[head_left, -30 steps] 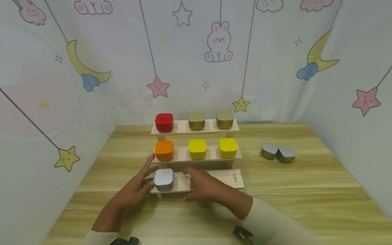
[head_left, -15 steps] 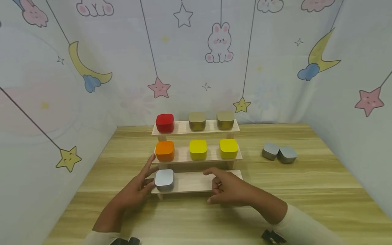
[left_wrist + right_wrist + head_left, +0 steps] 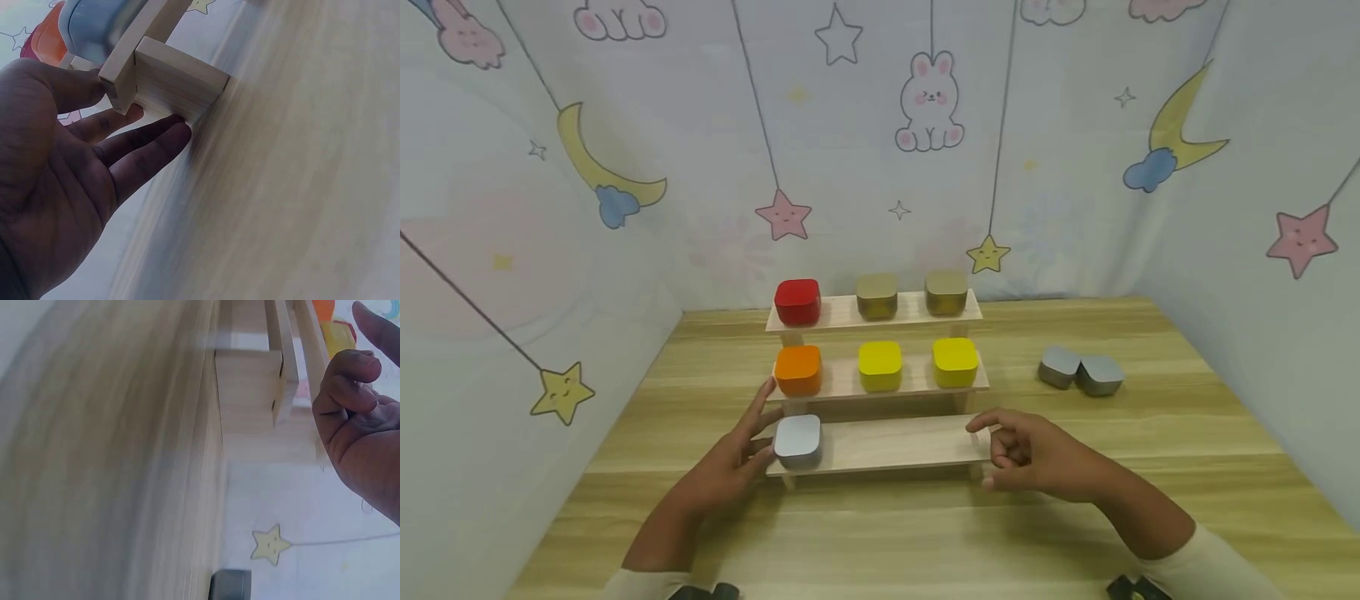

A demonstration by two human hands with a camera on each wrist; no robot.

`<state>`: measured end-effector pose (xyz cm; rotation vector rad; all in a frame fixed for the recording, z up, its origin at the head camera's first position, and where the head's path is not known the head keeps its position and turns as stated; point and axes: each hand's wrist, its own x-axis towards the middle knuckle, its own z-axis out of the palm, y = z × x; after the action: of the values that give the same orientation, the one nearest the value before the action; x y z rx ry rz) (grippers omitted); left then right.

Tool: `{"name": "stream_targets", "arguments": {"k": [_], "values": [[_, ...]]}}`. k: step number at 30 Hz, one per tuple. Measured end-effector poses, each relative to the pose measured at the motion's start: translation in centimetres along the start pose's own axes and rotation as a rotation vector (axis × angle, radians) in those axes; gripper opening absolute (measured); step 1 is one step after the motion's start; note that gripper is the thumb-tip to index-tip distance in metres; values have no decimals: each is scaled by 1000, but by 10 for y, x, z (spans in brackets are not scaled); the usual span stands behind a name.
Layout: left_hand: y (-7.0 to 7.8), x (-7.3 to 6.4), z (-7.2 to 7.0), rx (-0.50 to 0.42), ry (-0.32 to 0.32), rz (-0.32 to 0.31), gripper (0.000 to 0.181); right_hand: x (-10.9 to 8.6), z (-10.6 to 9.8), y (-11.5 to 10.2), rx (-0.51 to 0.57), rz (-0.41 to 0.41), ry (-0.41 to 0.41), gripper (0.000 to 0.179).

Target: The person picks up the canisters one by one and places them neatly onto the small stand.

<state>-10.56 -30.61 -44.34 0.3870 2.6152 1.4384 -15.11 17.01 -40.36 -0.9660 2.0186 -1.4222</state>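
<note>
My left hand (image 3: 728,467) touches the left end of the lowest tier of a wooden three-tier stand (image 3: 895,442). In the left wrist view its thumb meets the board's end, and its straighter fingers (image 3: 153,150) reach the support below. A silver rounded-square tin (image 3: 798,440) sits on that tier beside these fingers. At the tier's right end hovers my right hand (image 3: 1037,454), holding nothing; index finger and thumb stand apart while the other fingers are curled. The right wrist view shows this hand (image 3: 365,419) beside the boards.
On the middle tier stand an orange tin (image 3: 798,371) and two yellow tins (image 3: 880,367). The top tier bears a red tin (image 3: 797,302) and two gold ones (image 3: 877,297). Two silver tins (image 3: 1101,375) touch each other on the wooden table (image 3: 1150,442) at right. A patterned curtain (image 3: 850,167) hangs behind.
My right hand has moved rightward along the lowest tier, from near the silver tin to the tier's right end. My left hand and the tins stay in place.
</note>
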Motion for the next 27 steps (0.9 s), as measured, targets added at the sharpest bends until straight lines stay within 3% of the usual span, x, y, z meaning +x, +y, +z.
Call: {"name": "stream_targets", "arguments": {"k": [4, 10, 16, 20, 27], "values": [[-2, -2, -1, 0, 0, -15, 104, -8, -13, 5, -32, 12, 36, 61], [-3, -1, 0, -2, -5, 34, 105, -23, -36, 18, -40, 66, 118, 58], [-1, 0, -1, 4, -11, -1, 106, -36, -60, 34, -40, 40, 198, 52], [0, 0, -1, 8, -11, -8, 106, -43, -73, 43, -35, 49, 309, 48], [-1, 1, 0, 0, -10, 3, 108, -50, -90, 55, -62, 131, 605, 58]]}}
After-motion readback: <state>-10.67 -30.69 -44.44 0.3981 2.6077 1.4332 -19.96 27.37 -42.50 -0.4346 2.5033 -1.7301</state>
